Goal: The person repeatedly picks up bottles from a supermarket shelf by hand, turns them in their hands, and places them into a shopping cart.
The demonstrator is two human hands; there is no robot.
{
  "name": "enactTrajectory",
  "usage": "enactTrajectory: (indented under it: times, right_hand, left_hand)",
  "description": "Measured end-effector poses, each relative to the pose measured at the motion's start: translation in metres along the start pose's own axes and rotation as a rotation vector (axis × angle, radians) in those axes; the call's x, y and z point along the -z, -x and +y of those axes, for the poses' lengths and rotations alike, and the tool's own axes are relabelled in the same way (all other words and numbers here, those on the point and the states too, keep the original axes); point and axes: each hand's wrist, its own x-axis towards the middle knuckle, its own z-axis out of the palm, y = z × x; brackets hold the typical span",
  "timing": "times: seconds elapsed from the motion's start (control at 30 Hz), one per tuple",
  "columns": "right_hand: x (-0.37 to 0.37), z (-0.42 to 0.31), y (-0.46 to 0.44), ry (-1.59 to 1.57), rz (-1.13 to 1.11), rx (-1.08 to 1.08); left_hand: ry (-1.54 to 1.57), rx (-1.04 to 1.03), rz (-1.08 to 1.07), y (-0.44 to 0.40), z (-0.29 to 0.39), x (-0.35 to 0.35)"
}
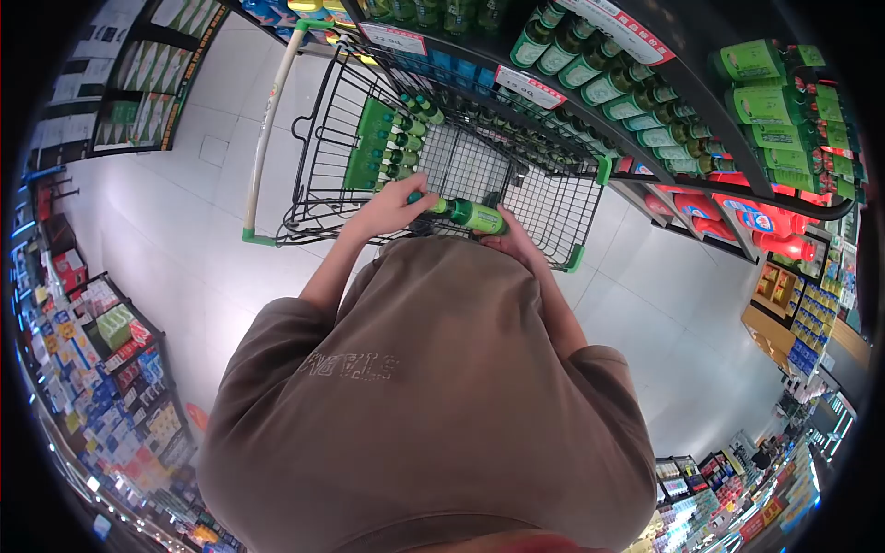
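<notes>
Hands: two, gripping one green bottle | cart: one (stocked bottles, count unclear)

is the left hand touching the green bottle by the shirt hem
Touching. The head view shows the left hand closed around the neck end of the green bottle, fingers against it with no gap visible.

On the shelf edge just beyond the shopping cart, one price tag seems to read "22.90" and another "15.90", digits blurred. A larger tag's red band seems to read "商品标价签". Outlined letters on the brown shirt, nearer than the cart, are unreadable.
</notes>
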Motion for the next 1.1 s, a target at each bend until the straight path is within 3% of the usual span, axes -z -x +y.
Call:
enactTrajectory:
  times: [0.03, 0.1, 0.17, 0.23, 0.3, 0.5, 0.53, 0.67, 0.77, 0.97, 1.1]
  right_hand:
    - [0.004, 0.006, -0.003, -0.009, 0.002, -0.003]
    - [0.012, 0.019, -0.009, 0.249, 0.33, 0.056]
    - [0.044, 0.03, -0.015, 0.395, 0.34, 0.096]
    - [0.061, 0.033, -0.007, 1.108, 0.468, 0.238]
    - [0.072, 0.04, 0.005, 1.103, 0.515, 0.328]
    - [0.106, 0.075, 0.014, 1.289, 0.738, 0.172]
    - [0.107, 0.082, 0.015, 1.256, 0.775, 0.282]
    - [0.105, 0.086, 0.015, 1.139, 0.8, 0.257]
    - [0.098, 0.079, 0.023, 1.087, 0.758, 0.279]
    - [0.094, 0.075, 0.022, 1.058, 0.821, 0.209]
    - [0.097, 0.073, 0.018, 1.002, 0.749, 0.178]
  left_hand:
    - [-0.026, 0.027, 0.025, -0.006, -0.003, -0.006]
    - [-0.099, -0.014, 0.026, -0.021, -0.015, -0.019]
    - [-0.274, -0.055, 0.059, -0.043, -0.046, -0.037]
    - [-0.333, -0.004, 0.047, -0.065, -0.072, -0.045]
    - [-0.39, 0.042, 0.039, -0.093, -0.104, -0.055]
    - [-0.521, 0.321, 0.138, -0.166, -0.178, -0.05]
    - [-0.516, 0.329, 0.159, -0.176, -0.19, -0.051]
    - [-0.452, 0.53, 0.159, -0.211, -0.218, -0.048]
    - [-0.398, 0.558, 0.274, -0.232, -0.231, -0.052]
    - [-0.377, 0.636, 0.281, -0.258, -0.237, -0.048]
    - [-0.381, 0.645, 0.279, -0.267, -0.245, -0.047]
